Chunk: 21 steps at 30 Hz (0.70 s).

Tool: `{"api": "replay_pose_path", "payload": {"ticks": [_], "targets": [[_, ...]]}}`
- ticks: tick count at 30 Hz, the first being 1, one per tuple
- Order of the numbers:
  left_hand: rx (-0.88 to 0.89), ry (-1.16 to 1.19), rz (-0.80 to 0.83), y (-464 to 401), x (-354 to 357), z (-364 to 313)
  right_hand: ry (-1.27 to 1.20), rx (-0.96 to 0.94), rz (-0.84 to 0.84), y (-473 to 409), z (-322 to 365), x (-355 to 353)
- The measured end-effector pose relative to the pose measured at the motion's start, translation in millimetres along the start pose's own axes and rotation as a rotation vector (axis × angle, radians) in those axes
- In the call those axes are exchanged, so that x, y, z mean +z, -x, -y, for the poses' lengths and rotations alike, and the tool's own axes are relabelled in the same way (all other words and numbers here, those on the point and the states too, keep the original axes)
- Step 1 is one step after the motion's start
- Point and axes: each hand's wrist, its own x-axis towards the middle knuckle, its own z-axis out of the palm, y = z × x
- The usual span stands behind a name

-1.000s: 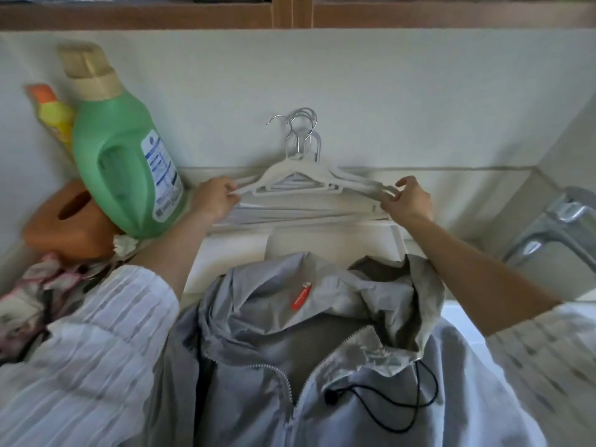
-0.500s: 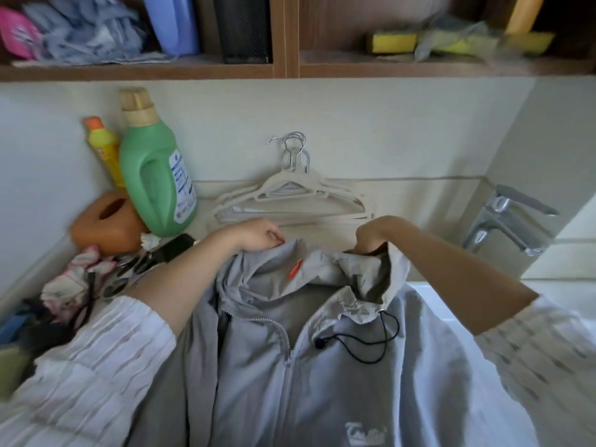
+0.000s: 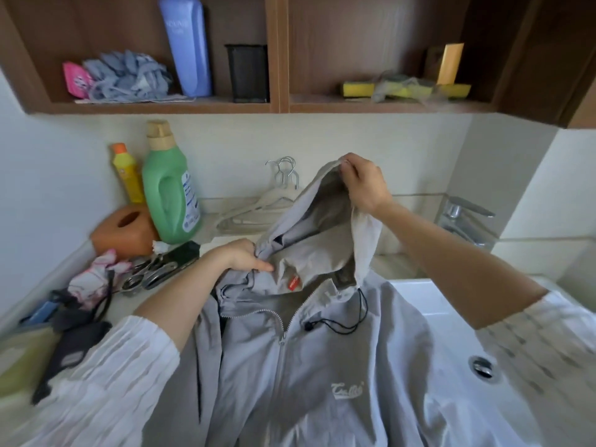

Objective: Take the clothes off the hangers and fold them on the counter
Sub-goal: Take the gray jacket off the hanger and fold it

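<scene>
A grey zip-up hooded jacket lies front up on the counter, partly over the sink. My right hand pinches the top edge of its hood and holds it lifted. At the left side of the collar, near the red tag, my left hand grips the fabric. Several white hangers lie stacked against the back wall behind the hood, partly hidden by it.
A green detergent bottle, a yellow bottle and an orange holder stand at the back left. Scissors, a black case and crumpled items clutter the left counter. The white sink and tap are on the right. Shelves hang above.
Both hands let go of the hangers at the wall and came back to the jacket. My right hand has since raised the hood, while the left holds the collar down.
</scene>
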Motion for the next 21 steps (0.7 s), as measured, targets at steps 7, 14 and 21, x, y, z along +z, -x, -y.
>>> {"api": "replay_pose_path", "payload": {"ticks": [7, 14, 21], "targets": [[0.149, 0.383, -0.580, 40.3, -45.3, -18.1, -0.146, -0.027, -0.233, -7.8, 18.5, -5.7], [0.081, 0.452, -0.697, 35.0, -75.0, -24.8, -0.178, -0.043, -0.316, -6.1, 22.5, 9.7], [-0.057, 0.959, -0.538, 7.3, -57.3, -22.1, -0.016, 0.208, -0.162, -9.9, -1.1, 44.6]]}}
